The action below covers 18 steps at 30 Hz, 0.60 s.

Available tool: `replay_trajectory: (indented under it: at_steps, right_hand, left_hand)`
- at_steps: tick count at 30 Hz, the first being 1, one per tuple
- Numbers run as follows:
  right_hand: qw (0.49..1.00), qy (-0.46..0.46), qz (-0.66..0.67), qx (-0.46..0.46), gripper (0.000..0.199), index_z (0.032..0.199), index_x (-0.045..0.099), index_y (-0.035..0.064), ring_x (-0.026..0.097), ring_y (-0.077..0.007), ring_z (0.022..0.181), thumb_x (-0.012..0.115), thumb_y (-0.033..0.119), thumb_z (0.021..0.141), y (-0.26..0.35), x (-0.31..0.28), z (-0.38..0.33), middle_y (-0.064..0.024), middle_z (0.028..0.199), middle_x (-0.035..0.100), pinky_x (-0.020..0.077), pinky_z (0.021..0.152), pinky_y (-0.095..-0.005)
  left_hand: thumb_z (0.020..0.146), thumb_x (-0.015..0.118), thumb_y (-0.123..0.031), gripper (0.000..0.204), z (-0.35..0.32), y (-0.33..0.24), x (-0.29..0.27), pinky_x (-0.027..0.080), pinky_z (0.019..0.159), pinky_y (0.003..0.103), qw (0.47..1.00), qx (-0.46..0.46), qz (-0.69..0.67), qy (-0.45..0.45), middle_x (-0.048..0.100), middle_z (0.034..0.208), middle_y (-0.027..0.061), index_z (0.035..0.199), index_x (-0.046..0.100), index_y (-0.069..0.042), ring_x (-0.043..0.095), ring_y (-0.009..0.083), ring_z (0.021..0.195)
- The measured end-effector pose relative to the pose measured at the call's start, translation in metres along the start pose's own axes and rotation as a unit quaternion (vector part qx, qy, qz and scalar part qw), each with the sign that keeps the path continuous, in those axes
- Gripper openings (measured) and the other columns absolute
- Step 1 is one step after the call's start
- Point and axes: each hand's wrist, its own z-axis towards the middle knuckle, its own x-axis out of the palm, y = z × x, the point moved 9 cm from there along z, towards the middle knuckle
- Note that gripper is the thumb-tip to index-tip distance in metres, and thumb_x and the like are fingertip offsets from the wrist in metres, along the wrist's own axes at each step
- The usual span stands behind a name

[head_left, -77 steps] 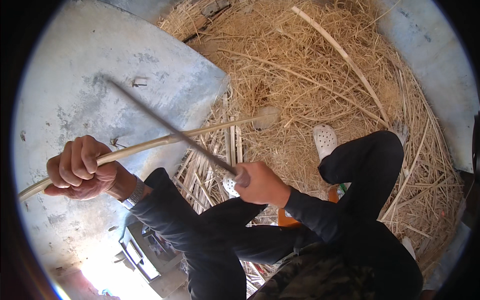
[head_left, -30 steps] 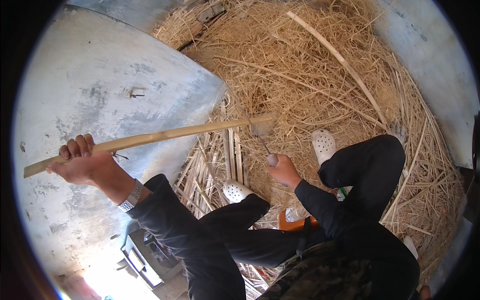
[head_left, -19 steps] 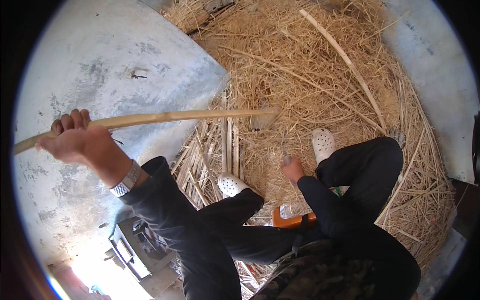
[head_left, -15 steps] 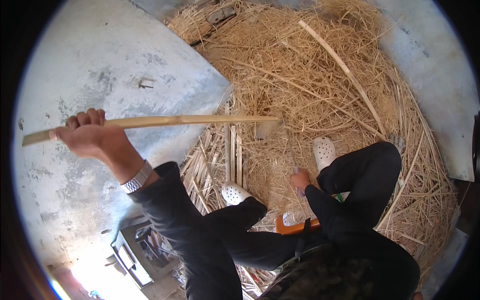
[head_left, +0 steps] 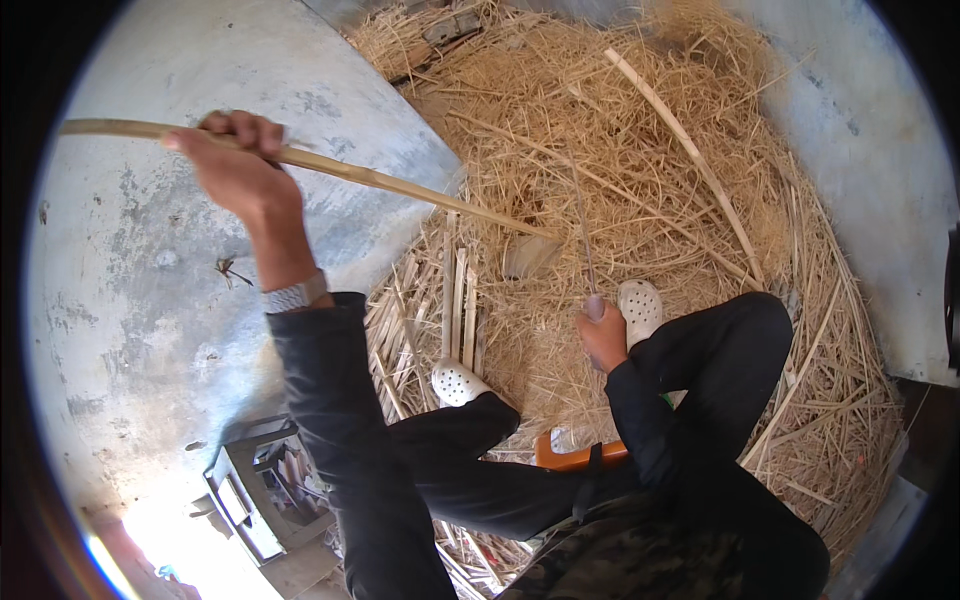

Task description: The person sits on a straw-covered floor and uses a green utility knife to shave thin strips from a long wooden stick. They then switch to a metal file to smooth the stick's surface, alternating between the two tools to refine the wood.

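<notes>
My left hand [head_left: 245, 165] is raised at the upper left, closed round a long split bamboo strip [head_left: 370, 177]. The strip slopes down to the right, and its lower end meets a pale block [head_left: 530, 257] lying in the shavings. Low in the middle, my right hand [head_left: 603, 337] is closed on the handle of a knife [head_left: 583, 225]. Its long, thin blade points away from me, to the right of the block, apart from the strip.
Shavings [head_left: 560, 120] cover the floor ahead, with a curved bamboo strip [head_left: 690, 150] across them. Cut strips [head_left: 460, 290] lie by my left clog [head_left: 458, 384]. My right clog [head_left: 640, 310] is beside my right hand. An orange seat [head_left: 575, 458] shows below me. A wall [head_left: 140, 250] rises at left.
My left hand has risen and moved right, tilting the strip more steeply; its lower end stays by the block. My right hand has lifted slightly with the knife, whose blade now points farther up.
</notes>
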Motion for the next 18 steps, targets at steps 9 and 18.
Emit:
replay_trajectory:
  at_steps: [9,18]
  right_hand:
    - [0.990,0.051,0.065,0.114,0.029,0.092,0.059,-0.0081,0.061,-0.0208,0.047,0.069,0.016,0.079,-0.049,-0.003,-0.001,-0.0135,0.066,0.061,0.0464,0.043,-0.0342]
    - [0.995,0.083,0.031,-0.040,0.021,0.094,0.059,-0.0016,0.058,-0.0178,0.047,0.065,0.014,0.081,-0.031,0.013,-0.033,-0.0104,0.065,0.059,0.0441,0.044,-0.0341]
  left_hand:
    - [0.091,0.018,-0.075,0.063,-0.055,0.048,-0.025,0.021,0.032,0.023,0.996,-0.046,-0.067,-0.040,0.028,0.054,-0.0052,0.073,0.032,-0.016,0.026,0.0063,0.041]
    - [0.091,0.019,-0.076,0.066,-0.099,0.018,-0.097,0.015,0.042,0.025,0.976,-0.042,-0.018,-0.211,0.026,0.056,-0.0009,0.072,0.031,-0.014,0.021,0.0105,0.046]
